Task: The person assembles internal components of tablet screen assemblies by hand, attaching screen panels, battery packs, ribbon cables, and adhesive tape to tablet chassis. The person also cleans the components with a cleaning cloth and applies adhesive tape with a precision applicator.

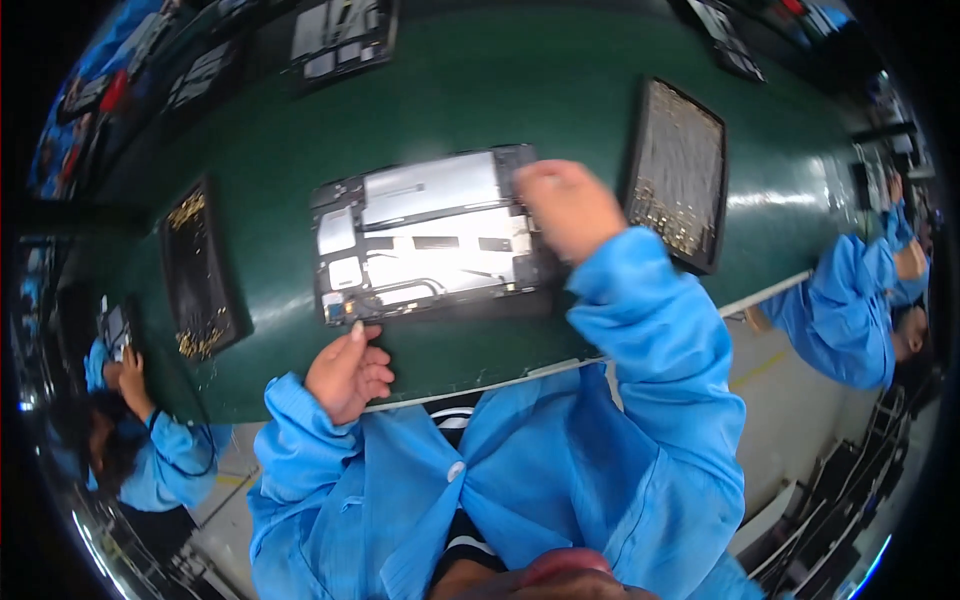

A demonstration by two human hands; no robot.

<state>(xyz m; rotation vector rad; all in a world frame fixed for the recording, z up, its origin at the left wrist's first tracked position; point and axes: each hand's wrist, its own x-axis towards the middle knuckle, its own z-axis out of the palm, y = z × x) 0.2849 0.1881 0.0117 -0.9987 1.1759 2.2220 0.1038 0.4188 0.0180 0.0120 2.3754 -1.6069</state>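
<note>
An opened tablet-like device (430, 262) lies on the green table in front of me, its silver inner panels, dark frame and thin cables showing. My left hand (345, 375) is at its near left corner. The left thumb points up to the edge and seems to touch it, while the other fingers curl loosely apart with nothing seen in them. Over the far right corner is my right hand (572, 208), blurred by motion. Its fingers are drawn together in a pinch, and whatever is between them is too small or hidden to make out.
To the right stands a black tray (685, 150) with many small gold-coloured parts; a narrower dark tray (197, 265) with similar parts is on the left. Another opened device (342, 40) lies at the back. People in blue work at both sides, one sleeve (840, 310) near the right table edge.
</note>
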